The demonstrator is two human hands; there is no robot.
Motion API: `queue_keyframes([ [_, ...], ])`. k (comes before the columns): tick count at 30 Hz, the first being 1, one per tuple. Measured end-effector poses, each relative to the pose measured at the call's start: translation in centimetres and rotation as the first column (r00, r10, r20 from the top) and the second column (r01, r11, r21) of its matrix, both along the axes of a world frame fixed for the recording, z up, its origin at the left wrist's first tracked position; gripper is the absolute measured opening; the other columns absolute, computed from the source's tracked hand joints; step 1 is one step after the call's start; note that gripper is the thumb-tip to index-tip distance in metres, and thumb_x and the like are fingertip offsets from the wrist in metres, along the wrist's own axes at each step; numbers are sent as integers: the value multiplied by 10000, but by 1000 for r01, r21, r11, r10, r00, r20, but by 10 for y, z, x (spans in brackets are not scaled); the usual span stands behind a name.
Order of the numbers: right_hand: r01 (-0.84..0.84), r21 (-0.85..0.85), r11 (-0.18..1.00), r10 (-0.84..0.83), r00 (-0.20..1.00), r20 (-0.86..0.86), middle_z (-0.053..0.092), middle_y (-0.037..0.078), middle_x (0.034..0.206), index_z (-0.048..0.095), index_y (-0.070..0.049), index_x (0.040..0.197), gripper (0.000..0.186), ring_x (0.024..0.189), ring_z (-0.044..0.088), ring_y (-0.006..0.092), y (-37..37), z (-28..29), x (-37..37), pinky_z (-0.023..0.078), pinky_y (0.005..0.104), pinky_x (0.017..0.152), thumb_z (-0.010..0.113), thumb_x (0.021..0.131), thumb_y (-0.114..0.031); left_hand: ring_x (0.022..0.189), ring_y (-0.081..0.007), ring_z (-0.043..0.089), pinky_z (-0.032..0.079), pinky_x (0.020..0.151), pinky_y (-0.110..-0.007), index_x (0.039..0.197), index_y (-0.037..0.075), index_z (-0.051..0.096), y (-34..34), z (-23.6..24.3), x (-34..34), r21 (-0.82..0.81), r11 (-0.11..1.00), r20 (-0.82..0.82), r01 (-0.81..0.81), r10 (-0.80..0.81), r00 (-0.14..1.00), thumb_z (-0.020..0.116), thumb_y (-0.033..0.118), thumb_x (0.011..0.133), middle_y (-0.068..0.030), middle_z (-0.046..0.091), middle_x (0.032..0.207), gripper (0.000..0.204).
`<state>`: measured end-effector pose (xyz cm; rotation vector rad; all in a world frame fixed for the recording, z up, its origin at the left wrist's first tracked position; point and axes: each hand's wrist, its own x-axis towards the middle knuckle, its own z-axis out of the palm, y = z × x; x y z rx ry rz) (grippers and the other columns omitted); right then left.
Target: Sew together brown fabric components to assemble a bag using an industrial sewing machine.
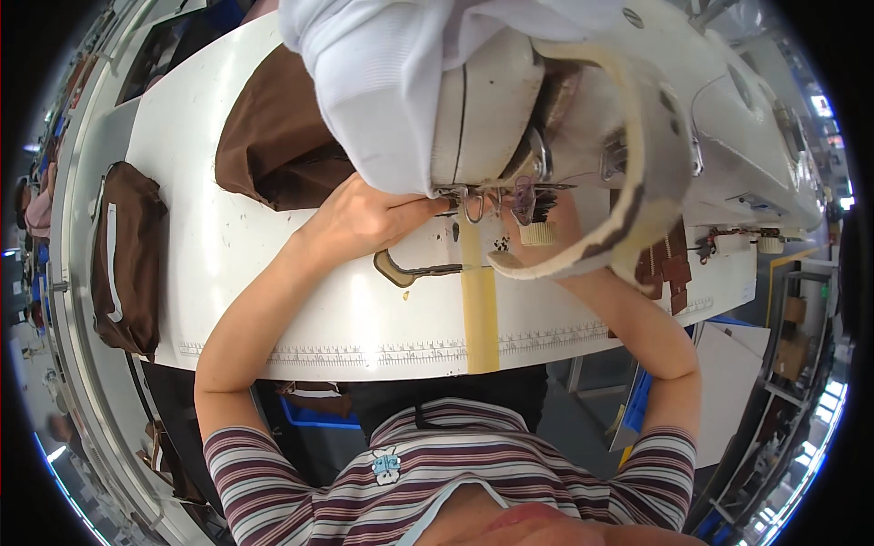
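My left hand (369, 217) is beside the needle area of a white sewing machine (482, 118), fingers drawn together and pointing right. The fingertips reach under the machine head, so what they pinch cannot be made out. My right hand (563, 214) is on the other side of the needle, largely hidden behind the machine head and a curved cream band (637, 164). Its fingers are hidden. Brown fabric (273, 136) lies bunched beyond my left hand. White cloth (373, 91) drapes over the machine head.
A brown pouch with a white strip (127, 259) rests at the table's left edge. Yellow tape (481, 318) runs to the front edge across a printed ruler (364, 353). A dark-edged cutout (401, 273) sits nearer me. Brown strap pieces (669, 273) lie right.
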<state>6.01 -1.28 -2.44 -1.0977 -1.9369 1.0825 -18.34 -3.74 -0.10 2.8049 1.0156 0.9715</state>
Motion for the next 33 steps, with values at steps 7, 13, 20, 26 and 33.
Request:
queue_keyframes([
  [7,-129,420,898,111,992,68,661,74,831,687,-29,884,200,821,593,146,12,0,-3,479,292,725,576,733,40,671,-257,634,525,575,-354,887,42,715,-6,-6,1,-19,996,45,-91,92,995,730,17,693,-76,663,806,196],
  [13,-385,779,494,-5,895,445,636,59,844,678,-73,891,224,930,567,202,3,4,-9,479,335,745,620,677,-105,655,-249,642,526,556,-341,860,46,711,-5,-9,4,-12,993,44,-118,119,992,729,38,689,-74,676,812,172],
  [20,-383,819,428,-21,901,433,660,41,931,666,-49,869,197,870,586,180,-5,13,-14,472,314,710,631,683,-106,674,-218,621,514,533,-317,827,37,703,-4,-2,5,65,997,61,33,-37,997,721,46,694,-43,636,761,134],
  [26,-368,786,498,6,907,421,663,10,1001,652,-68,890,177,837,592,146,-20,10,-7,464,292,693,631,719,-110,710,-202,604,525,540,-317,824,29,704,-18,-3,13,51,998,115,-27,21,993,735,47,685,-46,625,766,144],
  [33,-416,792,448,-43,874,483,668,1,1004,641,-90,869,128,832,596,142,-27,19,-8,466,280,721,618,746,-117,696,-183,639,509,633,-285,850,-11,704,-16,1,7,-646,752,402,-129,480,780,683,0,774,-104,658,794,80],
])
